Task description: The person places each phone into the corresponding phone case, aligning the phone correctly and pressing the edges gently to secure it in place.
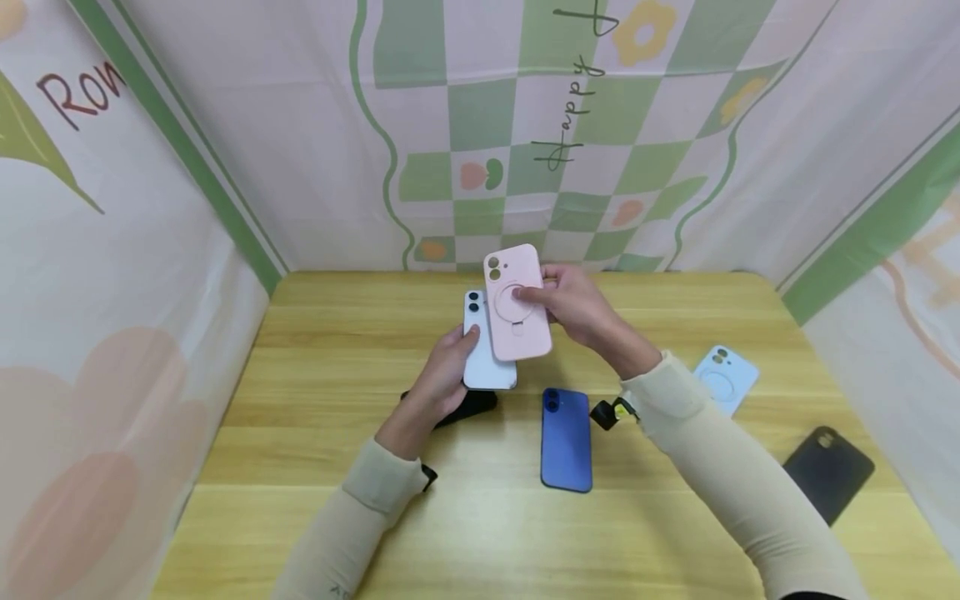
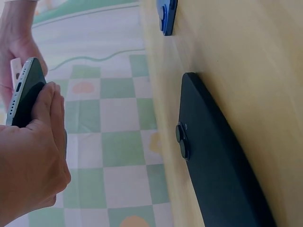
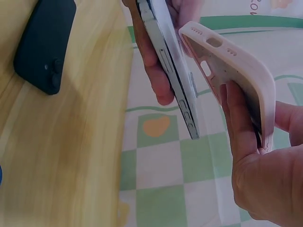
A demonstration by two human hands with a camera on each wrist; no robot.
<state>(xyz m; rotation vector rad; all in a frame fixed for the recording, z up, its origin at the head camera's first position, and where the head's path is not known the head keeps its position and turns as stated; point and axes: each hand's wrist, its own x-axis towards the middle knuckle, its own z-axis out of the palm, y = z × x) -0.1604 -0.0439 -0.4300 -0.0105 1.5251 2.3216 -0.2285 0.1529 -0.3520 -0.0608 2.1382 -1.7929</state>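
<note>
My left hand grips a white phone by its side, back facing up, thumb near its left edge. In my right hand is a pink phone case with a ring on its back, the thumb lying on that ring. The right wrist view shows fingers inside the hollow of the pink case, which is apart from the phone's edge there. Seen from the head, the case overlaps the phone's right side. Beneath the left hand lies a black phone on the table, partly hidden.
A blue phone lies on the wooden table between my forearms. Off to the right are a light blue case and a black case, each partly covered by the right sleeve. A patterned curtain hangs behind the table.
</note>
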